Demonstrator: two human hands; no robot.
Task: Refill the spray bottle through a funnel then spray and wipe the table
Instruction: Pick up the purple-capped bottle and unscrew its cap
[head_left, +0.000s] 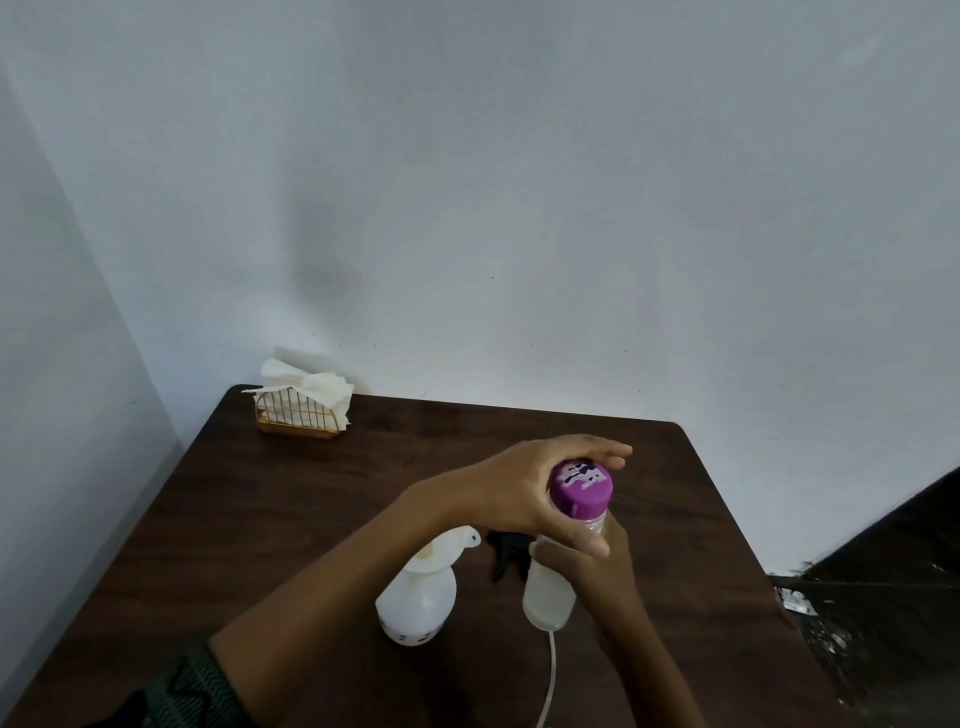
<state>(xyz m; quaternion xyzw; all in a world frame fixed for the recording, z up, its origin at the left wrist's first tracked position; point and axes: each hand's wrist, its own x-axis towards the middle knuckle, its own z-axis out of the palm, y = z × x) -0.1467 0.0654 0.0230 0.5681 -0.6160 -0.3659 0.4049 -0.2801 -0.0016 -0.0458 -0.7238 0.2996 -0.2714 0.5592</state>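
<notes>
A white spray bottle (415, 605) stands on the dark wooden table (311, 519) with a white funnel (448, 550) set in its neck. Its black spray head (506, 556) lies on the table just behind, and the thin white tube (548, 675) trails toward me. To the right I hold a clear refill bottle (549, 597) of pale liquid, tilted a little. My right hand (602, 571) grips its body from the right. My left hand (519, 493) reaches across and grips its purple cap (581, 488) between thumb and fingers.
A gold wire napkin holder (300, 418) filled with white paper napkins stands at the table's far left corner, against the pale walls. Right of the table the floor is dark, with some litter (795, 603) on it.
</notes>
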